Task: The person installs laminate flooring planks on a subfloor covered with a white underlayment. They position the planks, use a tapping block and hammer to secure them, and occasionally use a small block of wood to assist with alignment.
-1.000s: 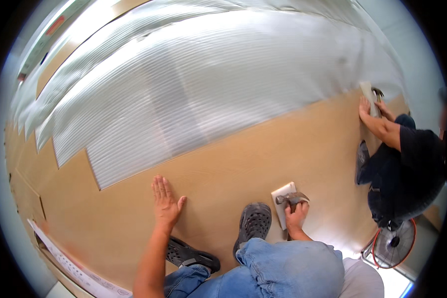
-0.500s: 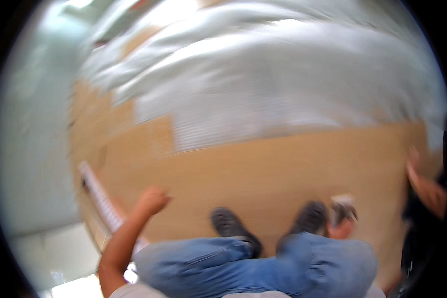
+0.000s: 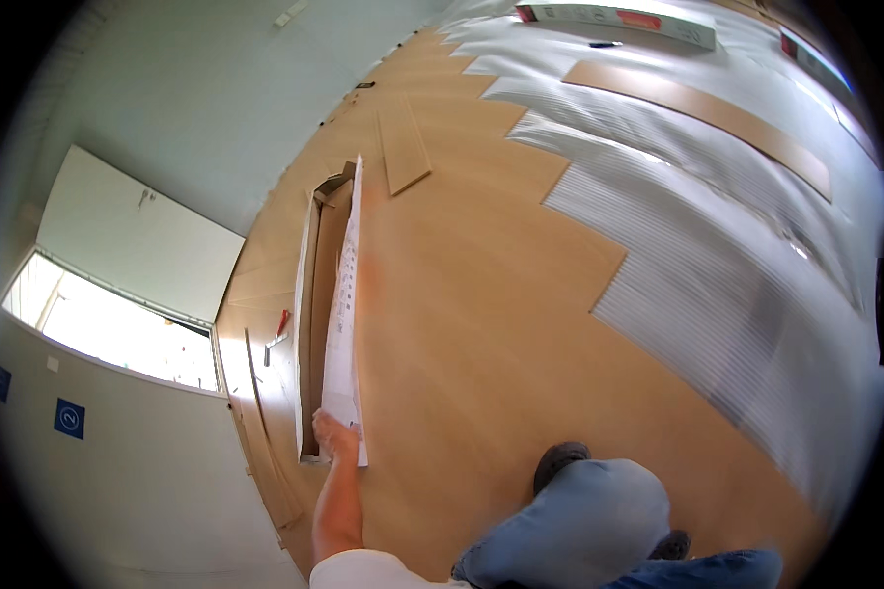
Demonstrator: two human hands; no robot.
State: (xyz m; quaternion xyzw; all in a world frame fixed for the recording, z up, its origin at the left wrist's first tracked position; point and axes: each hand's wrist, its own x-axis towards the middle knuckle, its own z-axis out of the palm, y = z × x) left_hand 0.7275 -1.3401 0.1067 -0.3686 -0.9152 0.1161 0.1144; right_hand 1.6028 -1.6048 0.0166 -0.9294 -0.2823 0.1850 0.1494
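A long box (image 3: 342, 363) is set on the wood-coloured floor (image 3: 471, 294) to the left of the person's legs, its top open and its brown inside shown. Its near end is held by the left grip (image 3: 336, 437), which is closed over the upper edge of the white side wall, with the fingers bent toward the inside. The state of the right grip cannot be told, since it lies outside the view. At the far end of the box a brown flap is raised, and just beyond it a loose plank (image 3: 403, 152) is laid on the floor.

To the left of the box, a tool with a red handle (image 3: 283, 322) is seen near its side, and narrow strips of board (image 3: 265, 442) are laid along the wall (image 3: 118, 491). A bright opening (image 3: 108, 329) is framed beside a white panel (image 3: 138, 226), and a blue sign (image 3: 70, 419) is fixed to the wall.

On the right, the stepped edge of the floor is bordered by a ribbed silver sheet (image 3: 688, 304). On that sheet a long board (image 3: 697, 113), a dark marker-like object (image 3: 606, 44) and a white carton (image 3: 619, 22) are placed.
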